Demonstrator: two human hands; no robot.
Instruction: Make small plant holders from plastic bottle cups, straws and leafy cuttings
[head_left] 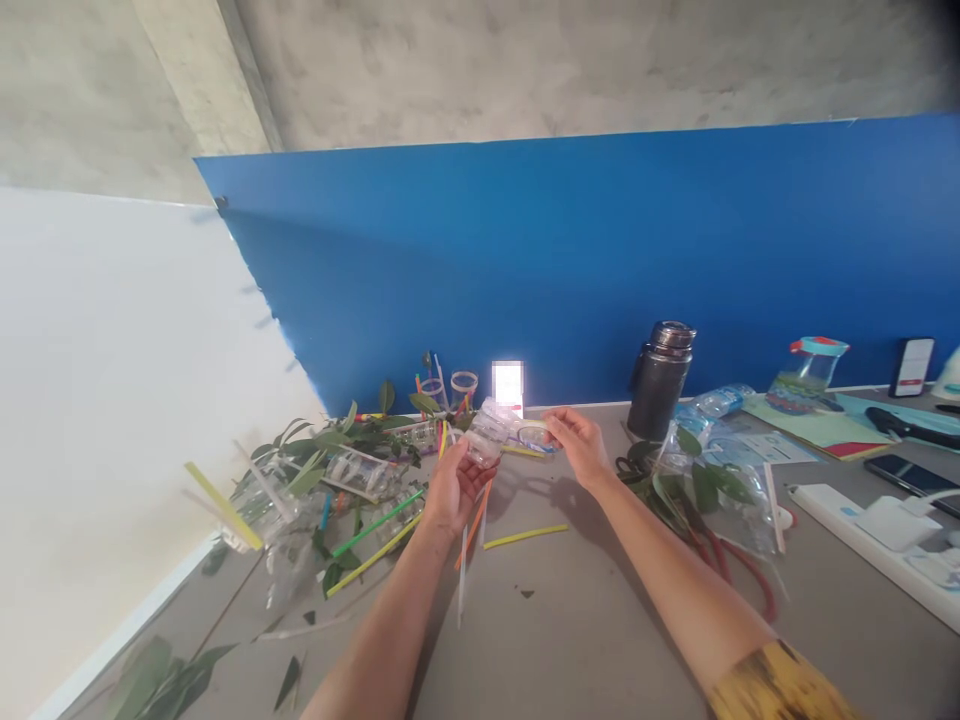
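Observation:
A clear plastic bottle (pixel 486 440) lies tilted in my left hand (pixel 454 490), whose fingers wrap round it from below. My right hand (pixel 583 448) pinches the edge of a clear ring-shaped plastic piece (pixel 535 436) just right of the bottle. Whether the ring is joined to the bottle, I cannot tell. Below my left hand lie an orange straw (pixel 474 528) and a white straw (pixel 462 580). A yellow straw (pixel 525 537) rests on the grey table (pixel 555 620) between my forearms.
Left of my hands, clear plastic bottles (pixel 364 472), leaves and a green straw (pixel 379 523) are heaped. A lit screen (pixel 508 388) stands by the blue partition (pixel 480 250). At right are a black flask (pixel 661 380), red-handled scissors (pixel 750 570), a jug (pixel 810 372) and a power strip (pixel 885 550).

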